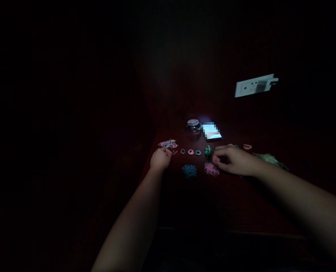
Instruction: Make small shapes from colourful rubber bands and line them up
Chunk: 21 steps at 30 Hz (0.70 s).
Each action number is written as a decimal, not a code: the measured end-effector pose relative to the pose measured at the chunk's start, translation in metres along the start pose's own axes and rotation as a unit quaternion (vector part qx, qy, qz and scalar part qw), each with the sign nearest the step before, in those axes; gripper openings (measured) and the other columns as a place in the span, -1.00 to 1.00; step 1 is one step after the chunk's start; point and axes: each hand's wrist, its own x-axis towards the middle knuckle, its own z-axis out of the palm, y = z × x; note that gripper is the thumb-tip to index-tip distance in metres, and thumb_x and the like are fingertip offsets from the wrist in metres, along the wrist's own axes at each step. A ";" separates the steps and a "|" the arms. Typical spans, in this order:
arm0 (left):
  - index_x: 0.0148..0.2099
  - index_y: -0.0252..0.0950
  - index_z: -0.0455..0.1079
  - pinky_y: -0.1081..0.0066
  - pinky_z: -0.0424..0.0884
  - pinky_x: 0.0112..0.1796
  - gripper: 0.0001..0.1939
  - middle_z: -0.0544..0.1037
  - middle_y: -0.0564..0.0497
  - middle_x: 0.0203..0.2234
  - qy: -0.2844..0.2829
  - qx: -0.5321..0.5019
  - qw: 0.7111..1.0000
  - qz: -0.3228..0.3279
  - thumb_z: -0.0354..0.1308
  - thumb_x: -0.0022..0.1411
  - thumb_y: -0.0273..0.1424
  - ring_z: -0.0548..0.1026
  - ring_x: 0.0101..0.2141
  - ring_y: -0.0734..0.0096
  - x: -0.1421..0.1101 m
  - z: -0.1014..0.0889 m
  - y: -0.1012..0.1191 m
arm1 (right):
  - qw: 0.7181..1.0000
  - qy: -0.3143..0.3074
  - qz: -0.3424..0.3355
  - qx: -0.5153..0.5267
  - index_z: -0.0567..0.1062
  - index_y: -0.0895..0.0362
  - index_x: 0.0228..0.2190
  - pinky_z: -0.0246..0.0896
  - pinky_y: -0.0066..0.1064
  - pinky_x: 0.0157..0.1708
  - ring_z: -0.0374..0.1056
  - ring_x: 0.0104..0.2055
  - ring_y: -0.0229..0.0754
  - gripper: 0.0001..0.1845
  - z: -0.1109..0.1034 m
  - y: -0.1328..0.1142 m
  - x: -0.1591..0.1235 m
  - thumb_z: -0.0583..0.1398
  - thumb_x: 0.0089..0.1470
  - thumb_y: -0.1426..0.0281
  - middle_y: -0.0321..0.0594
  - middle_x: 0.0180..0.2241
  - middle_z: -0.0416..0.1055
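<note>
My left hand [160,159] is closed at the left side of the dark table, right by a small pile of pink and pale multicoloured pieces [168,143] that look like hair bands or clips. Whatever its fingers hold is hidden. My right hand [233,160] has its fingers curled in a pinch beside a heap of pink strands [211,169] and a green coiled piece [208,151]; I cannot make out anything in the pinch. Between the hands lie a greenish ring [183,151], a pink ring [191,152] and a blue ring [198,153]. Nearer to me is a heap of blue strands [189,171].
Behind the rings stand a lidded glass jar [193,127] and a lit phone [211,131]. An orange piece [247,146] and a pale green heap [270,159] lie beyond my right forearm. A socket panel [254,86] is on the wall. The surroundings are very dark.
</note>
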 end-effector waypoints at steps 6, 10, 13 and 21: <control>-0.22 -0.24 0.49 0.39 0.36 -0.21 -0.80 0.57 -0.10 -0.22 0.006 0.024 1.000 -0.018 0.09 0.19 -0.29 0.51 -0.24 0.28 0.003 0.003 0.000 | 1.000 -0.009 0.007 0.000 0.47 0.11 -0.48 0.13 -0.36 -0.33 0.29 -0.43 -0.24 -0.89 0.000 -0.001 -0.001 0.13 0.00 0.45 -0.28 -0.46 0.41; -0.21 -0.20 0.50 0.41 0.37 -0.20 -0.80 0.58 -0.04 -0.22 0.002 -0.003 1.000 0.001 0.17 0.16 -0.25 0.51 -0.22 0.30 0.003 0.004 0.000 | 1.000 0.000 0.009 0.001 0.50 0.11 -0.42 0.15 -0.34 -0.32 0.32 -0.41 -0.22 -0.87 -0.001 -0.001 -0.001 0.13 0.02 0.44 -0.25 -0.44 0.45; -0.30 -0.21 0.50 0.42 0.36 -0.25 -0.84 0.60 -0.01 -0.31 -0.007 -0.014 1.000 -0.001 0.10 0.20 -0.33 0.52 -0.29 0.33 0.001 0.003 0.002 | 1.000 0.017 0.013 0.007 0.51 0.12 -0.42 0.17 -0.34 -0.35 0.32 -0.42 -0.21 -0.86 -0.001 -0.001 0.000 0.12 0.03 0.44 -0.25 -0.45 0.45; -0.28 -0.25 0.48 0.37 0.36 -0.25 -0.80 0.59 -0.11 -0.27 -0.009 0.012 1.000 -0.018 0.04 0.23 -0.32 0.52 -0.27 0.23 -0.001 -0.002 0.006 | 0.999 0.038 0.019 0.025 0.52 0.12 -0.41 0.18 -0.37 -0.39 0.33 -0.43 -0.21 -0.85 0.001 0.000 0.000 0.12 0.03 0.44 -0.25 -0.45 0.45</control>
